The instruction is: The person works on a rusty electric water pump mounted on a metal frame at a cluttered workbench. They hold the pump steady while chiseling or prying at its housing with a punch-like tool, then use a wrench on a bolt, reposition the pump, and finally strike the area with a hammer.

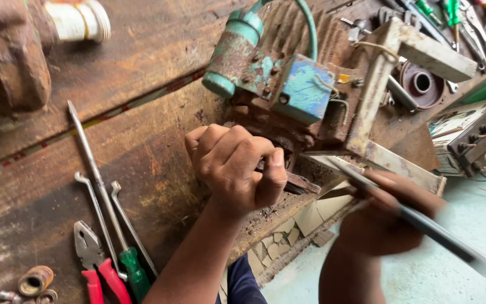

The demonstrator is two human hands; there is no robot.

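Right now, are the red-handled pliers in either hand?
No. The red-handled pliers lie on the wooden bench; the left hand grips a part of the rusty motor, and the right hand holds a dark rod.

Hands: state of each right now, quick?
Left hand: closed, fingers curled around a small part at the rusty motor; the part is mostly hidden.
Right hand: closed on a long dark tool, blurred.

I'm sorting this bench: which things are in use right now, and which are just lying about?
In use:
left hand gripping a rusty part at the pump base
right hand holding a dark rod
rusty green pump

Lying about:
red-handled pliers
green-handled screwdriver
bent metal hooks
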